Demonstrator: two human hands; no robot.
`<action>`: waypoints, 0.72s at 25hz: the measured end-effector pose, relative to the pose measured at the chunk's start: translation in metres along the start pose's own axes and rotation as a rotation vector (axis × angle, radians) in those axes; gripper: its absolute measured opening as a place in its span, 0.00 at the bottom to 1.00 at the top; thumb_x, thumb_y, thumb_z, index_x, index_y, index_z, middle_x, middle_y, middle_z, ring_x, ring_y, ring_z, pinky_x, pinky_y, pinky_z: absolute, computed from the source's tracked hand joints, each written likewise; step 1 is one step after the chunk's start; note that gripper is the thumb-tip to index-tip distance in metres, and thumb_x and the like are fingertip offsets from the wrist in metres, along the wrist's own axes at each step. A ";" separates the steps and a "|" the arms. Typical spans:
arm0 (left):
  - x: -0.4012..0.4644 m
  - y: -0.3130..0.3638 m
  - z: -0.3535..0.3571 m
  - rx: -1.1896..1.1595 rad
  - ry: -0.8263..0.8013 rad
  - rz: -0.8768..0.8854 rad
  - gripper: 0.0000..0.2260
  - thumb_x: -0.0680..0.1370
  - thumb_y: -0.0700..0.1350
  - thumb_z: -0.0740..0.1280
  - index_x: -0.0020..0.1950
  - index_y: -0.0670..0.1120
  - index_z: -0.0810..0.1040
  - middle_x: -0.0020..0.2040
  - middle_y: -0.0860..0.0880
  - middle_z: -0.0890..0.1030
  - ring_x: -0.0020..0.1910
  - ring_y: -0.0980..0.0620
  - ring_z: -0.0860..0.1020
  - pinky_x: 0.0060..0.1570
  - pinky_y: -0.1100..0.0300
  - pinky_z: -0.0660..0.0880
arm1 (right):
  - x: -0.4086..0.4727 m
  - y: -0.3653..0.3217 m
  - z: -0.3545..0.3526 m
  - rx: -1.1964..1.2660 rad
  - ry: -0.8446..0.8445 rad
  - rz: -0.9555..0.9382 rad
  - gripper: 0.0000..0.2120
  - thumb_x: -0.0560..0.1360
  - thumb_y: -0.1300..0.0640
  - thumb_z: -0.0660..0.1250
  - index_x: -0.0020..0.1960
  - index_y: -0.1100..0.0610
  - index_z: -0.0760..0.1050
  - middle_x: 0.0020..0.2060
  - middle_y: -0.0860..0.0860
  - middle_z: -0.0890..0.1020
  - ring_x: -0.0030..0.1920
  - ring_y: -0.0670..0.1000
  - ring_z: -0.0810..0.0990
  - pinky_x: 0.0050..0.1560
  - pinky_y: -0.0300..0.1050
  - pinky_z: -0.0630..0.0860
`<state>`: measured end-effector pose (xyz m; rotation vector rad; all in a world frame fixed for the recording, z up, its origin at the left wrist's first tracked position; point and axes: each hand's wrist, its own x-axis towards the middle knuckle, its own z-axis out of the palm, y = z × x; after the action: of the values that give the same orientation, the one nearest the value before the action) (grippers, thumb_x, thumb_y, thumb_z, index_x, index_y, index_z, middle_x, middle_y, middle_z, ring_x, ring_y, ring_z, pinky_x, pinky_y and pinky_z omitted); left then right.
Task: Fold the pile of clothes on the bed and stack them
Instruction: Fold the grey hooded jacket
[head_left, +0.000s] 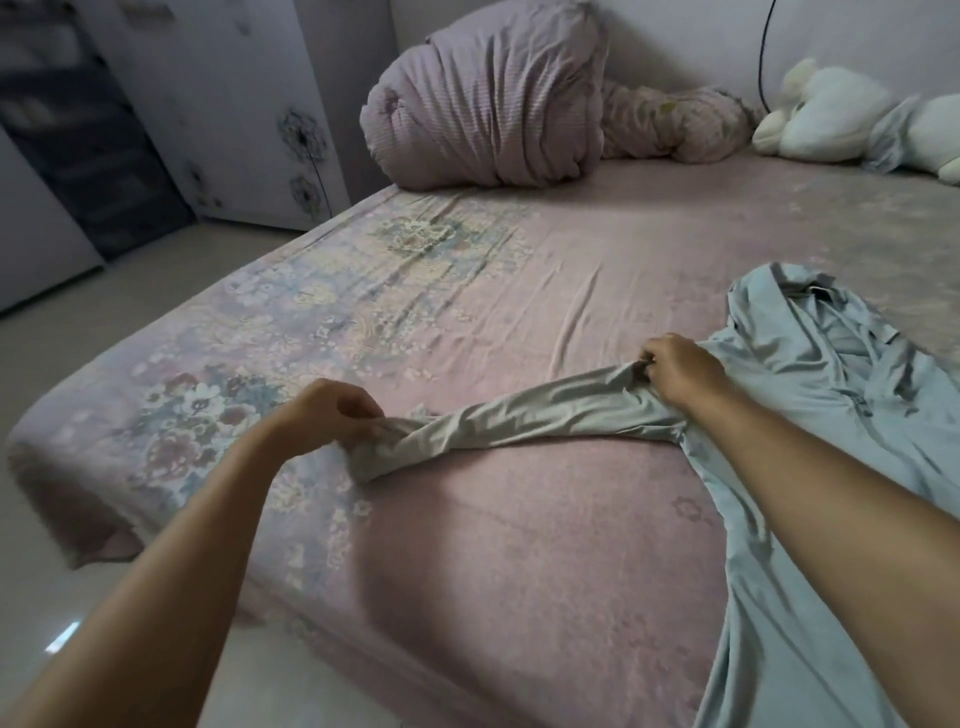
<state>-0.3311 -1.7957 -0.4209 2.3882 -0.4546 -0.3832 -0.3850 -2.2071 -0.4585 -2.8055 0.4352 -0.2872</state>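
A pale grey-blue long-sleeved garment lies on the pink floral bed, its body at the right and one sleeve stretched out to the left. My left hand pinches the cuff end of that sleeve. My right hand grips the sleeve near the shoulder. The garment's collar lies bunched at the far right, and its lower part runs off the bottom of the view under my right arm.
A rolled pink quilt and a floral pillow lie at the head of the bed. A white plush toy rests at the far right. The bed's left edge drops to a tiled floor; a wardrobe stands beyond.
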 end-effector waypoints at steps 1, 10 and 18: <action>-0.001 0.003 -0.003 -0.060 0.101 0.007 0.10 0.72 0.42 0.74 0.32 0.51 0.82 0.28 0.51 0.79 0.26 0.59 0.76 0.31 0.62 0.74 | 0.003 0.003 -0.002 0.034 0.054 0.022 0.09 0.76 0.65 0.61 0.50 0.60 0.78 0.54 0.60 0.78 0.52 0.62 0.77 0.46 0.47 0.70; 0.002 -0.010 -0.021 0.268 0.405 -0.117 0.07 0.78 0.44 0.67 0.42 0.42 0.79 0.41 0.43 0.80 0.37 0.44 0.76 0.39 0.56 0.72 | 0.009 0.013 0.004 0.112 0.022 0.074 0.15 0.75 0.69 0.57 0.55 0.59 0.78 0.56 0.60 0.80 0.55 0.61 0.77 0.52 0.49 0.72; -0.023 -0.028 0.011 -0.064 0.218 -0.334 0.12 0.71 0.45 0.75 0.35 0.41 0.75 0.32 0.45 0.74 0.32 0.51 0.71 0.31 0.61 0.67 | 0.012 0.012 0.009 0.044 0.043 0.088 0.08 0.78 0.58 0.64 0.48 0.62 0.78 0.51 0.61 0.78 0.50 0.62 0.77 0.45 0.49 0.70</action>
<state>-0.3498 -1.7716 -0.4439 2.4087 0.0569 -0.2742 -0.3746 -2.2199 -0.4693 -2.7333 0.5531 -0.3338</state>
